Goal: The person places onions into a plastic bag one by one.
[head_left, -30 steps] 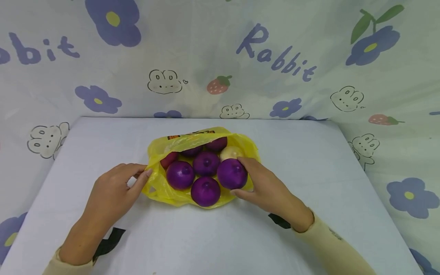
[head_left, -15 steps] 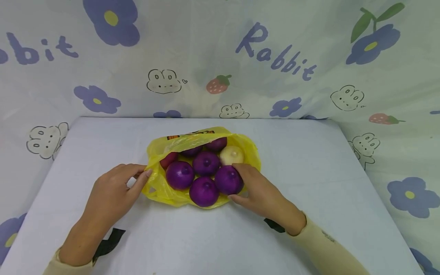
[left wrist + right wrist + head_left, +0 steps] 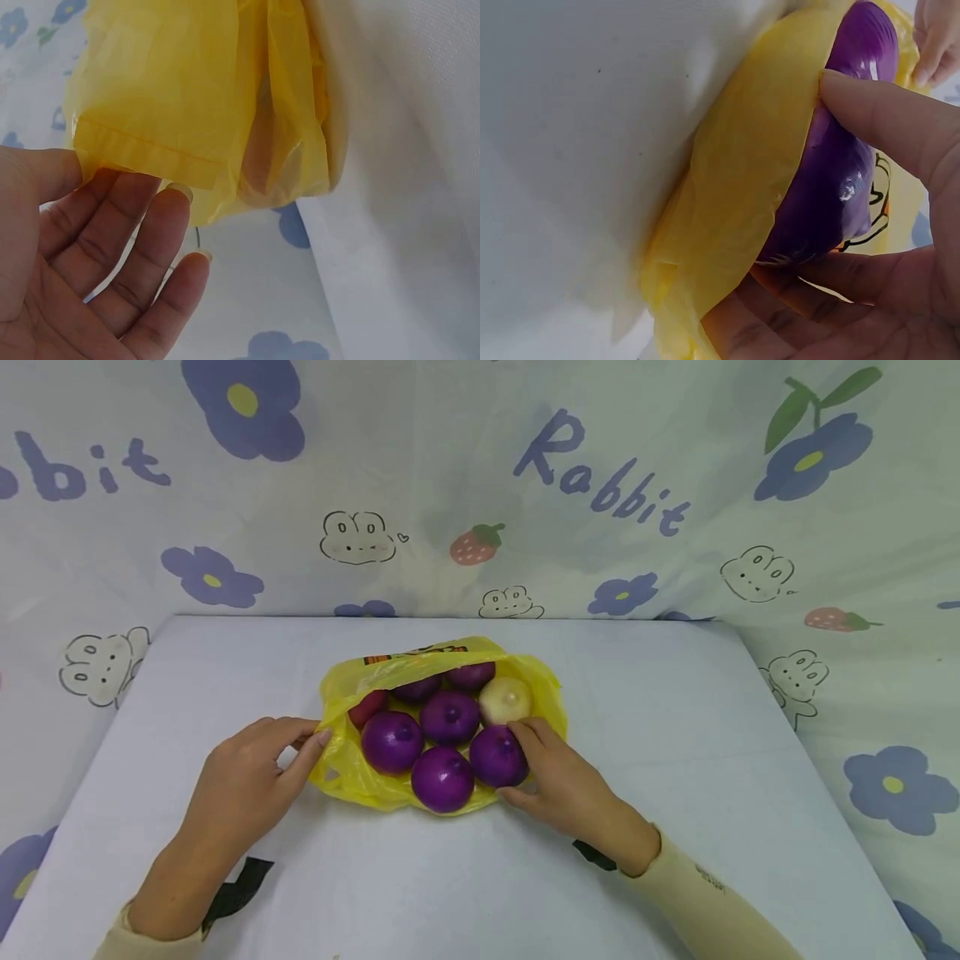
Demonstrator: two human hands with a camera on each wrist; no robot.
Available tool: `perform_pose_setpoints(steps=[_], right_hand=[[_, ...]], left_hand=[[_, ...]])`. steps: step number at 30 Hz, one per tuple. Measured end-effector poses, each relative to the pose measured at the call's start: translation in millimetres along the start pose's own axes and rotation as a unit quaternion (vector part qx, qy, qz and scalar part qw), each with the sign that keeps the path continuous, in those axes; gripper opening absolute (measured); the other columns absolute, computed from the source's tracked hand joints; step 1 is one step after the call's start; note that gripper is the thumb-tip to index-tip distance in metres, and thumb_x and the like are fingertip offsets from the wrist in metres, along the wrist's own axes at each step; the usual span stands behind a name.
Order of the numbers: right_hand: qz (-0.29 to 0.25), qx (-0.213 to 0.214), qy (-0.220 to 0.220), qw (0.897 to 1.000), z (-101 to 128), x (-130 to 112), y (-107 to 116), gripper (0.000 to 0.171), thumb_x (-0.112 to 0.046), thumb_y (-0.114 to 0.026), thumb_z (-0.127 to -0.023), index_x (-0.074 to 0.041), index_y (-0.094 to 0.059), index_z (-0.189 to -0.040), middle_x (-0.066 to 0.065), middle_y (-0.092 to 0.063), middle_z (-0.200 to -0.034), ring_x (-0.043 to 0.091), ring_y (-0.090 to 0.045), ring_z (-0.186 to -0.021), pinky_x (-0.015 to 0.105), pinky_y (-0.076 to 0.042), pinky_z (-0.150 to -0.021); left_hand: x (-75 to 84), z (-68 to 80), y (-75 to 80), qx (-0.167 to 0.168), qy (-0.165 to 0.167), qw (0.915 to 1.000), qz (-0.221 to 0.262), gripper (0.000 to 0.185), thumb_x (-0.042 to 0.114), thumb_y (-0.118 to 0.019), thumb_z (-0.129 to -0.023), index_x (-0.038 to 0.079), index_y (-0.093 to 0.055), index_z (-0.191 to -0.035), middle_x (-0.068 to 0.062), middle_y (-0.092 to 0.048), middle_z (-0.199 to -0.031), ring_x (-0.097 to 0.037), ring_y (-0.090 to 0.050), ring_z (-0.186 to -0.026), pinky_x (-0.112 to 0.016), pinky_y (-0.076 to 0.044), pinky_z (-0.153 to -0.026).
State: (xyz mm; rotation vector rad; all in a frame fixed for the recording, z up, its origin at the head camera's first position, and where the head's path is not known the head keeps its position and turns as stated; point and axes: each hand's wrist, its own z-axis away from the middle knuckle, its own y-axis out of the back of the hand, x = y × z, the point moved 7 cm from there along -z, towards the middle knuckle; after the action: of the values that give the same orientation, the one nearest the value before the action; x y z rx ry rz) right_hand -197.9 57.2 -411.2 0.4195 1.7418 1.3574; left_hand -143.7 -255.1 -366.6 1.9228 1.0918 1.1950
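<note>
A yellow plastic bag (image 3: 352, 785) lies on its side with its mouth toward me, several glossy purple onions inside. My left hand (image 3: 243, 781) pinches the left edge of the bag's mouth between thumb and fingers, as the left wrist view shows up close. My right hand (image 3: 566, 781) has thumb and fingers around a purple onion (image 3: 498, 756) at the front right of the opening. That onion touches the front purple onion (image 3: 442, 779). Behind it sits a pale onion (image 3: 506, 701). A reddish round thing (image 3: 367, 708) is partly covered by the bag at the left.
The bag rests on a white-covered table (image 3: 435, 893). Behind it hangs a cloth (image 3: 420, 460) printed with flowers, rabbits and strawberries. Black straps (image 3: 238, 889) show under both wrists.
My right hand has moved left and toward me, setting its onion down against the front one, which shifted slightly left. More of the pale onion shows now. My left hand has stayed put.
</note>
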Motion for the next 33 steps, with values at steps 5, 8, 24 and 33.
perform_pose_setpoints(steps=[5,8,24,33], right_hand=[[0.003,0.0,-0.005,1.0,-0.1,1.0,-4.8,0.085,-0.028,-0.092,-0.083,-0.003,-0.045,-0.15,0.014,-0.051,-0.139,0.025,-0.059,-0.122,0.04,-0.054,-0.1],[0.016,0.004,0.0,1.0,-0.3,0.0,-5.6,0.085,-0.027,-0.092,-0.083,-0.001,-0.045,-0.149,0.015,-0.052,-0.14,0.027,-0.058,-0.124,0.041,-0.054,-0.101],[0.046,0.024,0.01,0.999,0.6,-7.0,-5.9,0.086,-0.024,-0.092,-0.083,0.002,-0.046,-0.151,0.019,-0.053,-0.139,0.032,-0.059,-0.123,0.042,-0.056,-0.098],[0.059,0.041,0.008,0.997,4.3,-7.4,-2.6,0.086,-0.031,-0.092,-0.082,0.002,-0.049,-0.148,0.018,-0.053,-0.139,0.032,-0.058,-0.123,0.042,-0.056,-0.098]], left_hand=[[0.6,-0.5,-0.3,-0.002,0.001,1.0,0.005,0.021,0.013,-0.083,-0.089,0.004,-0.077,-0.108,-0.005,-0.075,-0.09,-0.025,-0.066,-0.081,-0.049,-0.057,-0.067],[1.6,-0.6,-0.8,-0.005,0.002,1.0,0.007,0.022,0.014,-0.083,-0.089,0.004,-0.077,-0.108,-0.005,-0.075,-0.09,-0.024,-0.065,-0.08,-0.049,-0.057,-0.067],[3.7,-1.0,3.8,0.021,-0.01,0.9997,0.008,0.02,0.011,-0.083,-0.088,0.002,-0.078,-0.105,-0.006,-0.075,-0.087,-0.029,-0.068,-0.081,-0.053,-0.058,-0.07],[3.5,1.1,3.0,0.023,0.0,0.9997,0.006,0.022,0.013,-0.082,-0.089,0.001,-0.077,-0.107,-0.007,-0.075,-0.088,-0.03,-0.067,-0.083,-0.053,-0.057,-0.069]])
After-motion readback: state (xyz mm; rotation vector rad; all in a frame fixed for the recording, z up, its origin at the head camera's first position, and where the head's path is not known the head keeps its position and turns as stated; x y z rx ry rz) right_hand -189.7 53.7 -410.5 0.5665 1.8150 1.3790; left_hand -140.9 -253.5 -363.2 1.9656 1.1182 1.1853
